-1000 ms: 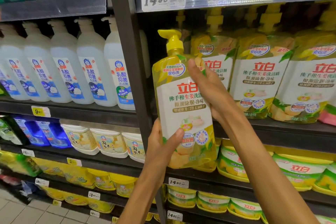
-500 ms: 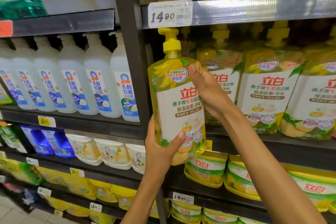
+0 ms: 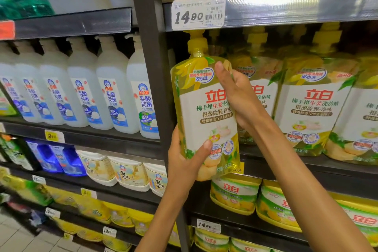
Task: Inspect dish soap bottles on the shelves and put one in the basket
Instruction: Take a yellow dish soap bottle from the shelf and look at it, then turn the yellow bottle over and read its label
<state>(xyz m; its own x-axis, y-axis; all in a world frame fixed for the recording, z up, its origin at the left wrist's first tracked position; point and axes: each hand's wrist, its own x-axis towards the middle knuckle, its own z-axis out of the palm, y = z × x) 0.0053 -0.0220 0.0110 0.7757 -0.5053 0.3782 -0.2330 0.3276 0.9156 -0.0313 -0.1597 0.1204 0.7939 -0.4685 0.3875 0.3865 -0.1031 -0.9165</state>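
Note:
A yellow dish soap bottle (image 3: 201, 112) with a yellow pump top and a white label is held upright in front of the shelf post. My left hand (image 3: 185, 161) grips its bottom, thumb across the front of the label. My right hand (image 3: 238, 96) grips its upper right side, fingers curled behind it. The pump tip reaches the 14.90 price tag (image 3: 198, 13). More bottles of the same yellow soap (image 3: 313, 106) stand in a row on the shelf behind. No basket is in view.
White dish soap bottles (image 3: 114, 92) with blue labels line the left shelf. A dark upright post (image 3: 152, 63) divides the two bays. Yellow and green tubs (image 3: 235, 192) sit on the shelf below, blue refill pouches (image 3: 59, 159) at lower left. Tiled floor shows at bottom left.
Both hands have raised the yellow bottle and carried it slightly toward the shelf, its pump now reaching the price tag. The view has tilted upward.

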